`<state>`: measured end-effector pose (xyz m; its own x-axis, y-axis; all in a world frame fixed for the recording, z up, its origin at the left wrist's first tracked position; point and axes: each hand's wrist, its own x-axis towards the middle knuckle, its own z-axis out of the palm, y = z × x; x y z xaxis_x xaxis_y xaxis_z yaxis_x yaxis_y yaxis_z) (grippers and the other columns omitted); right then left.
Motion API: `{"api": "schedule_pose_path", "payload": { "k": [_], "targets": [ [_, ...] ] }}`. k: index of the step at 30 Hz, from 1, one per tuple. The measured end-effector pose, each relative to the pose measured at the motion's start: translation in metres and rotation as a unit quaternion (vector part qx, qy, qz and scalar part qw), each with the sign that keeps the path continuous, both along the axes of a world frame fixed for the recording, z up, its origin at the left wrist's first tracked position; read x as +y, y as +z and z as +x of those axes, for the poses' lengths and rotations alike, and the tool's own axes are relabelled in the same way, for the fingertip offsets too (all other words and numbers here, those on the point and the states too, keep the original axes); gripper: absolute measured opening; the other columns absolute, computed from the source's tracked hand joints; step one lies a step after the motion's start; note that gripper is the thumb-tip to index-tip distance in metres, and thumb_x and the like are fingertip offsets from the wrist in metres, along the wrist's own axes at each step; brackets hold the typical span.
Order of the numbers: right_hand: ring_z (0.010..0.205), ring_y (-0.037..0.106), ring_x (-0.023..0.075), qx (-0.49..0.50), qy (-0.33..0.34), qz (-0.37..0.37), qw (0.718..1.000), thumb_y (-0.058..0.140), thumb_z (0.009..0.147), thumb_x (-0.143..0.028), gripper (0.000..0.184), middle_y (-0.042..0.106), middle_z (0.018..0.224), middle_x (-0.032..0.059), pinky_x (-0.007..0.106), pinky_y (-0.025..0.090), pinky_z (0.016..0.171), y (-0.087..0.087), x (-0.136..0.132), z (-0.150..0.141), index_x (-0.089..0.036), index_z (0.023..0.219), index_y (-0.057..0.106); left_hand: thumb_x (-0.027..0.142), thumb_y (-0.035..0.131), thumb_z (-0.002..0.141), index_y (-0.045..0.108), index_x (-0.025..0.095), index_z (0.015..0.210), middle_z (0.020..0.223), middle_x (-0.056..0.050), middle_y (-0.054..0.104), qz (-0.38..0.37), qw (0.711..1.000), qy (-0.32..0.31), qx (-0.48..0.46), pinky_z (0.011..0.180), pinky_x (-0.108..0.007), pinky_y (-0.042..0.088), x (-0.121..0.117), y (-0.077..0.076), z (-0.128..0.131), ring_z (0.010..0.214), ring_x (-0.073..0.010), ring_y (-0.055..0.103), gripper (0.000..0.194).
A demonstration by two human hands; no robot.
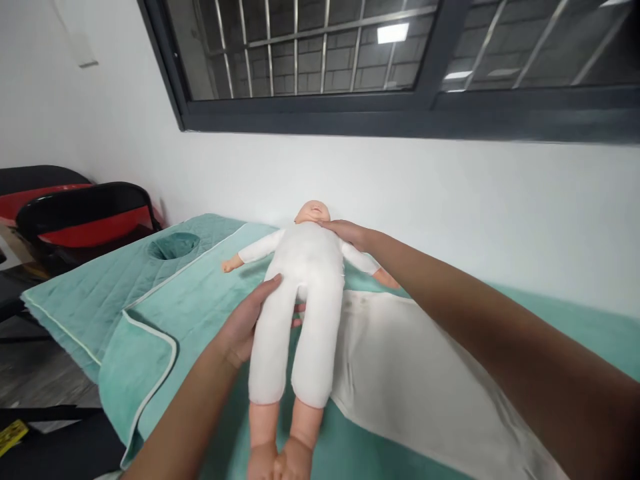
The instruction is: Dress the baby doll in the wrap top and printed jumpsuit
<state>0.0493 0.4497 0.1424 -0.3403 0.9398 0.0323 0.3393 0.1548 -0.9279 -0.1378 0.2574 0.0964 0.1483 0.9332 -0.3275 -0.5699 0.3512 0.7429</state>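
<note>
A baby doll [310,257] in a white bodysuit lies face up, its head near the wall and its bare feet towards me. My left hand [246,321] wraps the thigh on the doll's left side in view, thumb on top and fingertips showing between the legs. At the doll's neck and shoulder is my right hand [346,231], closed around it from the right; most of those fingers are hidden behind the doll. A white cloth [390,353] is spread beside the doll, partly under my right forearm.
Green padded covers [210,293] lie beneath the doll, with a round face hole [174,246] at the left. Folding chairs with black and red backs [95,227] stand at far left. Behind are a white wall [450,207] and a dark-framed, barred window [310,113].
</note>
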Motion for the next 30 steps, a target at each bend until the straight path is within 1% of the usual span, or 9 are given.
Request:
{"api": "schedule_pose_path", "payload": {
  "k": [3,6,12,15,18,21,24,27,30],
  "targets": [
    [0.102,0.065,0.0253,-0.054,0.048,-0.019,0.997,0.065,0.081,-0.052,0.05,0.071,0.111,0.0129,0.035,0.049,0.092,0.024,-0.045,0.053,-0.01,0.107,0.068,0.04,0.068,0.081,0.053,0.015,0.124,0.105,-0.014,0.07,0.015,1.0,-0.022,-0.014,0.073,-0.04,0.06,-0.036,-0.001,0.048,0.089,-0.0274,0.07,0.053],
    [0.11,0.063,0.0275,-0.106,0.051,0.001,0.993,0.064,0.08,-0.058,0.055,0.066,0.123,0.0103,0.037,0.05,0.095,0.029,-0.088,0.108,-0.018,0.118,0.065,0.038,0.07,0.079,0.051,0.016,0.125,0.103,-0.014,0.069,0.022,0.998,-0.056,-0.037,0.069,-0.04,0.059,-0.067,-0.013,0.099,0.087,-0.0276,0.07,0.054],
    [0.118,0.058,0.0314,-0.178,-0.045,0.039,0.982,0.055,0.083,-0.064,0.066,0.057,0.135,0.0145,0.044,0.048,0.097,-0.013,-0.14,0.189,-0.018,0.13,0.056,0.04,0.067,0.079,0.047,0.021,0.128,0.103,-0.012,0.069,0.016,0.992,-0.12,-0.042,0.064,-0.038,0.058,-0.097,-0.047,0.174,0.083,-0.0269,0.071,0.056],
    [0.118,0.058,0.0299,-0.184,-0.081,0.038,0.979,0.049,0.086,-0.064,0.071,0.055,0.138,0.0155,0.04,0.047,0.096,-0.038,-0.148,0.21,-0.016,0.139,0.046,0.039,0.068,0.078,0.046,0.025,0.13,0.11,-0.012,0.067,0.026,0.99,-0.133,-0.032,0.063,-0.038,0.058,-0.102,-0.058,0.186,0.086,-0.0276,0.07,0.058],
    [0.109,0.062,0.0295,-0.255,-0.099,0.053,0.96,0.041,0.089,-0.065,0.076,0.061,0.129,0.0156,0.041,0.047,0.091,-0.047,-0.148,0.222,-0.016,0.147,0.032,0.047,0.065,0.08,0.048,0.025,0.129,0.111,-0.011,0.066,0.037,0.987,-0.158,-0.013,0.064,-0.037,0.057,-0.099,-0.066,0.181,0.086,-0.0261,0.069,0.056],
    [0.099,0.062,0.0316,-0.387,-0.137,0.169,0.896,0.036,0.09,-0.065,0.074,0.067,0.111,0.0146,0.044,0.045,0.086,-0.04,-0.149,0.218,-0.017,0.147,0.032,0.057,0.057,0.083,0.059,0.019,0.113,0.094,-0.008,0.068,0.043,0.984,-0.161,0.068,0.064,-0.033,0.055,-0.082,-0.07,0.169,0.076,-0.0199,0.066,0.049],
    [0.104,0.057,0.0296,-0.426,-0.128,0.309,0.841,0.035,0.096,-0.051,0.05,0.063,0.112,0.0131,0.04,0.042,0.087,-0.032,-0.15,0.184,-0.018,0.131,0.05,0.056,0.05,0.086,0.063,0.017,0.092,0.076,-0.004,0.065,0.069,0.969,-0.136,0.194,0.06,-0.029,0.05,-0.051,-0.07,0.161,0.065,-0.0162,0.059,0.042],
    [0.104,0.055,0.0255,-0.442,0.012,0.332,0.833,0.042,0.095,-0.043,0.037,0.059,0.116,0.0108,0.034,0.042,0.084,-0.036,-0.146,0.129,-0.019,0.118,0.059,0.037,0.048,0.089,0.065,0.017,0.086,0.081,-0.006,0.068,0.173,0.919,-0.088,0.343,0.073,-0.033,0.049,-0.02,-0.069,0.165,0.076,-0.0201,0.062,0.026],
    [0.094,0.057,0.0243,-0.489,0.14,0.279,0.815,0.047,0.092,-0.045,0.031,0.061,0.107,0.0086,0.032,0.042,0.073,-0.047,-0.134,0.081,-0.021,0.105,0.061,0.021,0.043,0.088,0.067,0.015,0.09,0.097,-0.011,0.071,0.249,0.858,-0.039,0.447,0.088,-0.037,0.045,-0.002,-0.077,0.172,0.094,-0.0244,0.063,0.025]
  ]
}}
